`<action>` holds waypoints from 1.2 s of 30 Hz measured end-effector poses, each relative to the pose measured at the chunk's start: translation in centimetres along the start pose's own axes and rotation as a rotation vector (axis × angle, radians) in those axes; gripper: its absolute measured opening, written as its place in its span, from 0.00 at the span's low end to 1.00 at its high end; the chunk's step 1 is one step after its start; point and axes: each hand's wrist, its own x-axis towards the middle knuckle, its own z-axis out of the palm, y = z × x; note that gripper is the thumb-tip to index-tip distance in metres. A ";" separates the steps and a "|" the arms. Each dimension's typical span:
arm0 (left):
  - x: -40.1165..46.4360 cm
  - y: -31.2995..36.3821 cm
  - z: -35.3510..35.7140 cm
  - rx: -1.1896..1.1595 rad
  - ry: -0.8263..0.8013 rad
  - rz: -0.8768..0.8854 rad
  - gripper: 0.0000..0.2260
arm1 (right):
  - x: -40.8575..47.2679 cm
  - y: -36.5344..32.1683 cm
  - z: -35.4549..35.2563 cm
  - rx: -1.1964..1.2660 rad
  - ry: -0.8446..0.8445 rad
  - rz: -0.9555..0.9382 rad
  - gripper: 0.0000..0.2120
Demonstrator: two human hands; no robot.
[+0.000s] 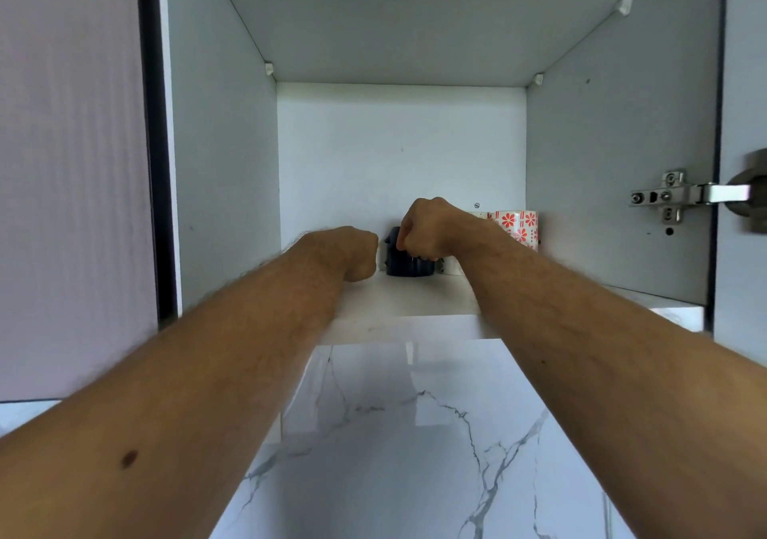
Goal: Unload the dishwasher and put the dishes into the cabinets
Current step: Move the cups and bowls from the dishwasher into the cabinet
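While the right hand [419, 229] grips the dark cup [404, 262] near the shelf's [398, 302] back edge, it should settle it flat just beside the flowered mug [516, 223] before letting go. The left hand [357, 252] looks clenched on nothing; it can steady the cup.

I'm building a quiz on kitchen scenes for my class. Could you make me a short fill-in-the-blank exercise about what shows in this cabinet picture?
1. The right hand grips a dark ____ mug on the cabinet shelf.
2. The mug with red flowers stands to the ____ of the dark mug.
3. The metal hinge is fixed to the cabinet's ____ side wall.
4. The left hand is curled into a ____.

Missing words: blue; right; right; fist
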 end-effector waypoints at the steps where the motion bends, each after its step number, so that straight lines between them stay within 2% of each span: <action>1: 0.0 0.1 0.0 -0.006 0.005 0.000 0.21 | 0.0 0.0 0.1 -0.001 0.002 0.006 0.09; 3: 0.0 0.2 -0.1 -0.010 0.007 0.008 0.21 | -0.1 0.0 0.2 -0.014 0.011 0.013 0.05; 8: 0.4 0.1 0.0 0.001 0.002 0.019 0.20 | 0.1 -0.2 0.2 0.060 -0.039 -0.003 0.11; 12: 0.5 -0.2 0.2 -0.011 -0.001 0.016 0.20 | 0.3 0.1 0.3 0.024 -0.029 0.027 0.13; 21: 0.8 -0.3 0.1 -0.060 0.030 0.034 0.20 | 0.0 0.3 0.0 0.014 -0.025 0.023 0.13; 25: 1.0 -0.4 0.1 -0.093 0.030 0.052 0.22 | -0.2 0.3 -0.4 -0.007 0.020 -0.014 0.13; 32: 1.5 -1.0 -0.5 -0.208 0.077 0.024 0.23 | -0.5 1.1 -1.7 0.009 0.225 -0.031 0.13; 36: 0.9 -1.3 -0.8 -0.264 0.138 0.022 0.21 | -2.3 1.1 -2.8 -0.106 0.244 -0.029 0.14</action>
